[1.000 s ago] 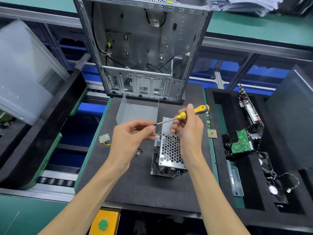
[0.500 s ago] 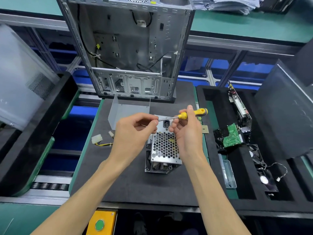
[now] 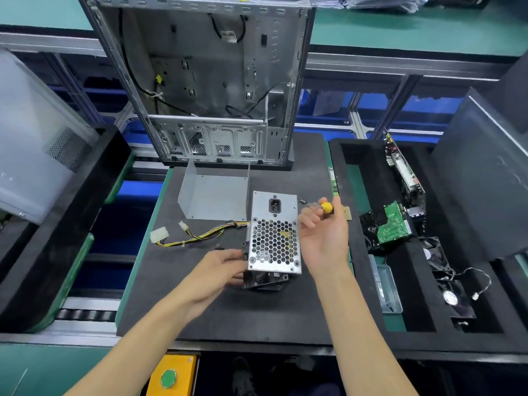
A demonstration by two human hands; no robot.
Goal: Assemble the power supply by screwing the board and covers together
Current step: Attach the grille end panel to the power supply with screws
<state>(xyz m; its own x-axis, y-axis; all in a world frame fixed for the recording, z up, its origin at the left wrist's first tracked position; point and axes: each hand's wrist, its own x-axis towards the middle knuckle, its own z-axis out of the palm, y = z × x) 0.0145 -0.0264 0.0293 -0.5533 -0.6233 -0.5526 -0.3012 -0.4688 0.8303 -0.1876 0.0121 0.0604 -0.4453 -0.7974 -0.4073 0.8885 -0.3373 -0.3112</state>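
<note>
On black mat (image 3: pixel 280 312), left hand (image 3: pixel 217 270) grip holds power supply (image 3: pixel 274 241); right hand (image 3: pixel 323 232) grip pinches yellow screwdriver (image 3: pixel 325 207); no legible writing

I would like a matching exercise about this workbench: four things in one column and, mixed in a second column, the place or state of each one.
Things:
1. screwdriver
2. power supply
3. computer case
4. white plug

Places or states:
A. stands open at the back of the mat
B. held in the right hand
C. lies on the mat at the end of the yellow and black wires
D. stands on the mat, with the left hand at its side

Pairs: 1-B, 2-D, 3-A, 4-C
</note>
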